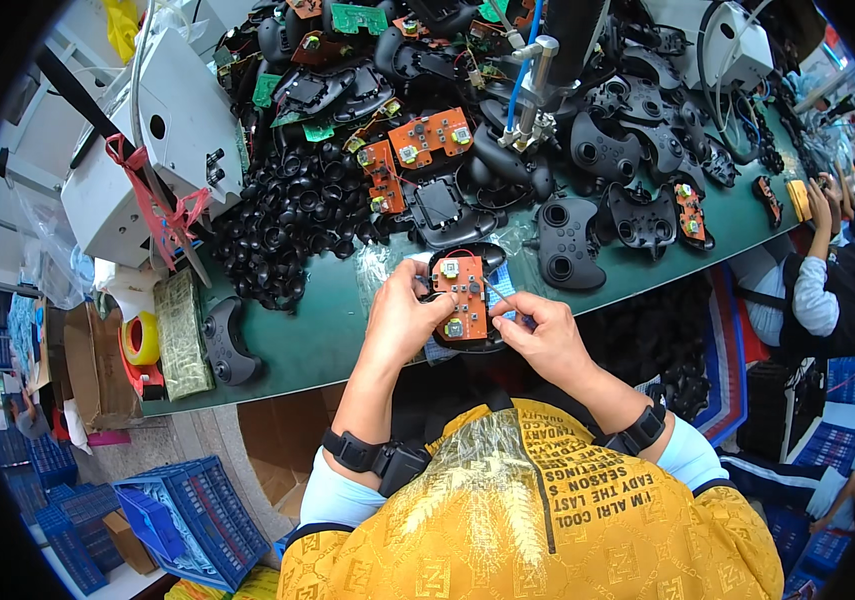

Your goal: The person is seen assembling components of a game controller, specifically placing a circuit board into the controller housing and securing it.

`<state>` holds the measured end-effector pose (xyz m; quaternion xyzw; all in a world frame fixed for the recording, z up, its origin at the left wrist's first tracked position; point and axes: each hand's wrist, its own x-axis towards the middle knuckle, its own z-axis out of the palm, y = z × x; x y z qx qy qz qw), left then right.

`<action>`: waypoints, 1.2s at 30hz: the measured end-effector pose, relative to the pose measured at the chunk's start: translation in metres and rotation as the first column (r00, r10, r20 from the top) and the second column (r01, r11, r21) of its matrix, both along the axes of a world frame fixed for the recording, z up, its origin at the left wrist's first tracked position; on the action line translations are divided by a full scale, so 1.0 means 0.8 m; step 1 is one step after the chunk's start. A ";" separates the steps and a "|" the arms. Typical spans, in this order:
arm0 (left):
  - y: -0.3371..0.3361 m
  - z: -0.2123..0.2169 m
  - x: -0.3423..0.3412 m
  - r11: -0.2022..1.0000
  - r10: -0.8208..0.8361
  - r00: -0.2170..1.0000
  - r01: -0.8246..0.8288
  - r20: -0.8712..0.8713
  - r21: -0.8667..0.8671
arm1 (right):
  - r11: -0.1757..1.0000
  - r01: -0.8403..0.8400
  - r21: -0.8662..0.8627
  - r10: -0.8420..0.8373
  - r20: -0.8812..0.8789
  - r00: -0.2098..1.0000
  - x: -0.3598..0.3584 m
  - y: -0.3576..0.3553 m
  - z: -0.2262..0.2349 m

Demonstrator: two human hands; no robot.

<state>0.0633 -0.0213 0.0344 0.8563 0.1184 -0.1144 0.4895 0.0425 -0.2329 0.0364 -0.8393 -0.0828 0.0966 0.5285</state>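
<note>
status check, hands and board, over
Both hands on work: left hand and right hand grip orange circuit board seated in black controller shell. Nothing blocking.

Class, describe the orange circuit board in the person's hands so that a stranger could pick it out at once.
Start at the green table, near its front edge. There the left hand and right hand hold an orange circuit board over a black controller shell. Other orange boards lie loose in the pile behind; only this one is held.
</note>
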 end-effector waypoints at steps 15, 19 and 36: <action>-0.001 0.003 -0.001 1.000 0.005 1.000 -0.005 -0.022 -0.003 | 1.000 -0.021 -0.018 0.022 0.073 0.997 0.006 0.000 -0.001; 0.001 -0.005 -0.001 1.000 0.014 1.000 -0.014 0.005 -0.020 | 1.000 -0.004 0.006 0.004 0.036 0.999 0.005 -0.007 0.003; 0.002 -0.009 0.000 0.999 0.006 1.000 -0.005 0.012 -0.052 | 0.947 -0.115 -0.300 0.271 0.553 0.788 -0.014 -0.012 -0.010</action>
